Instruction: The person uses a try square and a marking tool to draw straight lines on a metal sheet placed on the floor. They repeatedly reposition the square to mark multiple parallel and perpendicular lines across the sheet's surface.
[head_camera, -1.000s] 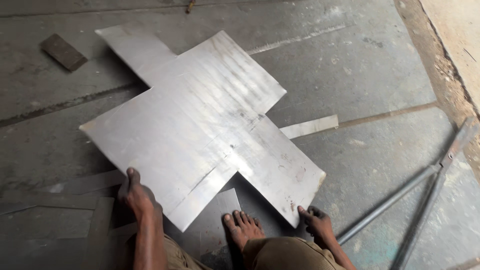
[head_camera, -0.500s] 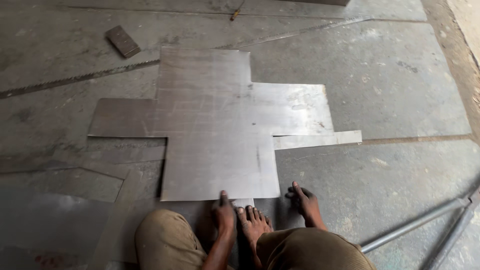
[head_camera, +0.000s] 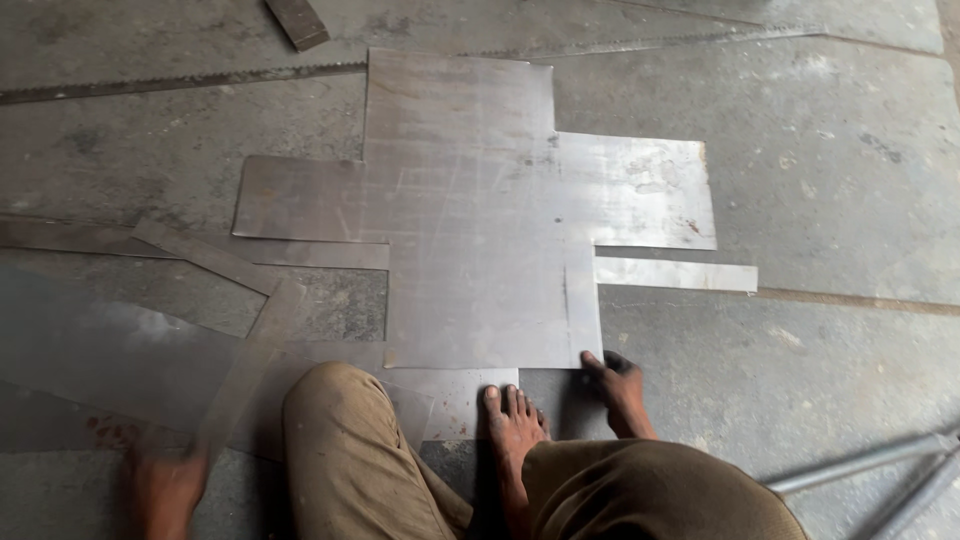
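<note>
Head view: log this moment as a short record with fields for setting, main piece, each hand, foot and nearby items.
setting: grey concrete floor, person crouched on it
main piece: cross-shaped metal sheet, lying flat
right hand: fingertips at the sheet's near right corner, no closed grip
left hand: blurred, holding a narrow metal strip
foot: bare, planted on a smaller offcut below the sheet
nearby: dark block at top, metal rods at lower right

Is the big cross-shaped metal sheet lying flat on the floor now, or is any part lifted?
Flat. The cross-shaped sheet lies flush on the concrete floor, no edge visibly raised. The right hand rests at its near corner.
</note>
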